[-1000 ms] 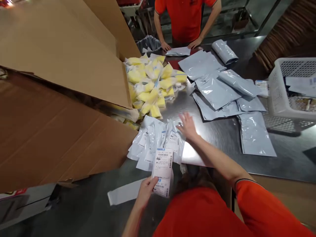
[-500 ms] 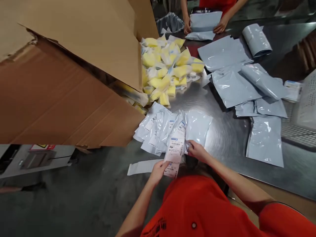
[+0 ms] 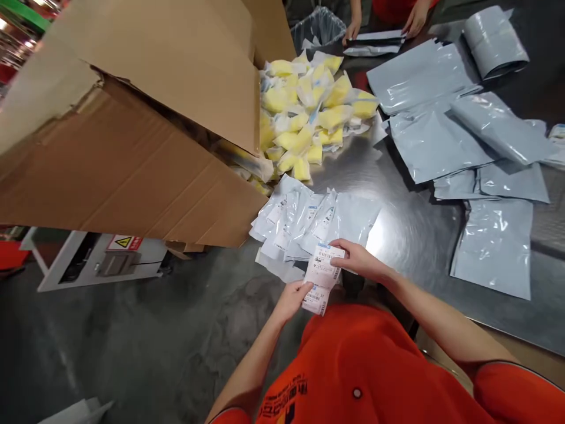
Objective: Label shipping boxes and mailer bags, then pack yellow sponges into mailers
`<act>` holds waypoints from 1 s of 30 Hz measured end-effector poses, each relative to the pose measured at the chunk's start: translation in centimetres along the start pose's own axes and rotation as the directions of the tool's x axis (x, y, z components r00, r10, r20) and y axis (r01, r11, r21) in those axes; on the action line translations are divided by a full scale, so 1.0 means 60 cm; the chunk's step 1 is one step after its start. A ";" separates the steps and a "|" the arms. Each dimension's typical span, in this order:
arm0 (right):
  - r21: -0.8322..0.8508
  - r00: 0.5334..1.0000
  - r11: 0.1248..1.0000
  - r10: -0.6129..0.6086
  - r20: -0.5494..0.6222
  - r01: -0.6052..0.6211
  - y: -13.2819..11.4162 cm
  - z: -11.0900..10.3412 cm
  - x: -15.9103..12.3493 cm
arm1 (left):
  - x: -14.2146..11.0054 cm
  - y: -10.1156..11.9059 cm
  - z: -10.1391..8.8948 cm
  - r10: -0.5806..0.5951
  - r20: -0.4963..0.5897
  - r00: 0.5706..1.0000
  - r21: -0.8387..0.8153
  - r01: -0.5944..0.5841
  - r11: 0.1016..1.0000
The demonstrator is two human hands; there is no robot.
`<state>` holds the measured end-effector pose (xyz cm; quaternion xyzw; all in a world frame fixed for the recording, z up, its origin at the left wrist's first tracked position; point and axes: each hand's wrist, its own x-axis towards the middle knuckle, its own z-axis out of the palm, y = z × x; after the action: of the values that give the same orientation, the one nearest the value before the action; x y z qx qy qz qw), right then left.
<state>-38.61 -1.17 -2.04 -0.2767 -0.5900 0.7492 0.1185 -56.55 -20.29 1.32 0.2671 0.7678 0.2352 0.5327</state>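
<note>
Two hands, one label strip: my left hand (image 3: 291, 301) pinches its lower part, my right hand (image 3: 358, 259) its upper edge.
The label strip (image 3: 321, 274) is held in front of the plain grey bag (image 3: 356, 215) and the overlapping labelled bags (image 3: 304, 221) on the steel table (image 3: 415, 235). Uneven pulling between my two grips could tear or crease the printed paper; a careless sweep of my left forearm could drag the labelled bags, which seem to overhang the near edge, onto the floor (image 3: 207, 312).
</note>
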 end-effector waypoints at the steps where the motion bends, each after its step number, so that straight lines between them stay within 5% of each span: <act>1: -0.099 1.000 0.995 -0.004 -0.028 0.001 0.002 0.005 -0.002 | -0.006 0.012 -0.004 0.027 0.056 0.998 0.003 -0.027 1.000; 4: -0.163 0.998 0.987 -0.003 -0.056 -0.007 0.002 0.018 -0.015 | -0.017 0.062 -0.013 0.122 0.143 0.982 -0.015 -0.121 0.993; 8: -0.174 0.998 0.984 -0.037 -0.041 0.030 -0.003 0.033 -0.039 | 0.010 0.120 0.012 0.176 0.003 0.984 -0.033 -0.176 0.984; 11: -0.339 0.989 0.937 -0.124 -0.079 0.091 0.006 0.032 -0.053 | 0.048 0.127 0.050 0.157 -0.091 0.983 -0.045 -0.162 0.986; 15: -0.566 0.969 0.810 -0.236 -0.073 0.154 0.024 -0.021 -0.048 | 0.075 0.097 0.076 0.148 -0.096 0.984 -0.046 -0.152 0.987; 20: -0.641 0.877 0.767 -0.289 -0.383 -0.028 0.025 -0.155 0.026 | 0.073 0.030 0.058 -0.029 0.081 0.996 -0.110 0.038 0.993; 22: -0.684 0.892 0.728 -0.279 -0.356 -0.046 0.030 -0.185 0.067 | 0.070 0.001 0.047 -0.106 0.070 0.992 -0.135 0.115 0.984; 26: -0.872 0.963 0.475 -0.161 -0.216 -0.116 0.051 -0.171 0.119 | 0.059 -0.047 0.023 -0.163 0.033 0.986 -0.206 0.167 0.964; 30: -0.913 0.926 0.317 -0.190 -0.327 -0.257 0.064 -0.134 0.107 | 0.040 -0.080 -0.004 -0.214 0.012 0.977 -0.248 0.210 0.946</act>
<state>-38.80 7.58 -8.68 -0.4434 -0.8742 0.1958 0.0291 -58.23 -22.30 -3.38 0.1125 0.7607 0.2728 0.5781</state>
